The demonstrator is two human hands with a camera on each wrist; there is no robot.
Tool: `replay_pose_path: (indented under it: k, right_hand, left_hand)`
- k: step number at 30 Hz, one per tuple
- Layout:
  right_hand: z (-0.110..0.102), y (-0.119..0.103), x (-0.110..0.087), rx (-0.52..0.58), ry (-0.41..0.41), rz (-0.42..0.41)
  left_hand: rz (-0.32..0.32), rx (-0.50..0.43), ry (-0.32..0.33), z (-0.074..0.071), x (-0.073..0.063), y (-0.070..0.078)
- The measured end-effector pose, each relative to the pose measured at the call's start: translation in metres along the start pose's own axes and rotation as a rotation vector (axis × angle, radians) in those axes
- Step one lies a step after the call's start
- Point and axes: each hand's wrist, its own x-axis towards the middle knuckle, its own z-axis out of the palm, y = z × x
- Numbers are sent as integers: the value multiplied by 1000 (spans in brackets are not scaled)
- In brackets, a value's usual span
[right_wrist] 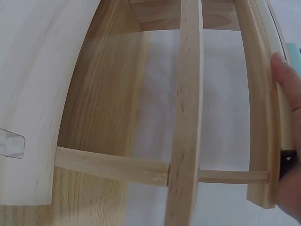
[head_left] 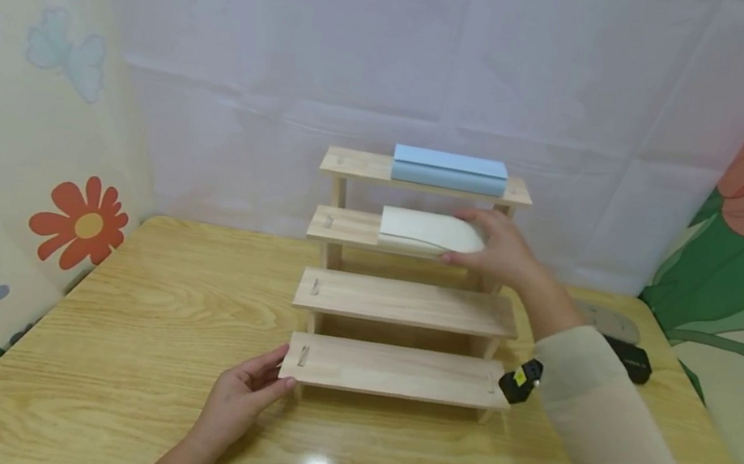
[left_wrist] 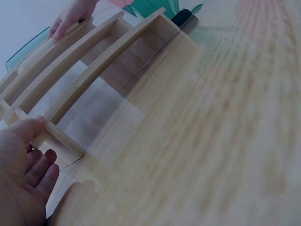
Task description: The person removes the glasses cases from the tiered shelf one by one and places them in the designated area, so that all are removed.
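A wooden step shelf (head_left: 408, 302) stands on the table. In the head view my right hand (head_left: 498, 247) grips the right end of a white glasses case (head_left: 420, 228) on the second tier from the top, thumb at the front and fingers behind. The right wrist view shows only part of that hand (right_wrist: 290, 89) beside the tier. My left hand (head_left: 240, 399) holds the left end of the lowest tier; in the left wrist view its thumb (left_wrist: 28, 128) lies on the board's edge. A light blue glasses case (head_left: 449, 173) lies on the top tier.
Behind my right forearm, a grey case (head_left: 611, 323) and a black case (head_left: 627, 359) lie on the table (head_left: 208, 287), partly hidden. A small black device with a yellow mark (head_left: 520, 380) is at my right wrist. A white cloth (head_left: 418, 43) hangs behind the shelf.
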Motion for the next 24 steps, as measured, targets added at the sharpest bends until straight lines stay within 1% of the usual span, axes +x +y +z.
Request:
replay_pose_path:
  k: [8,18,24]
  right_hand:
    - [1,3,0,-9,19,-7]
    - [-2,10,-4,-21,26,-3]
    - [-7,13,-10,-33,42,0]
  left_hand:
    - [3,-22,2,2,1,1]
    - [11,19,3,2,2,1]
    - [5,9,3,2,3,-1]
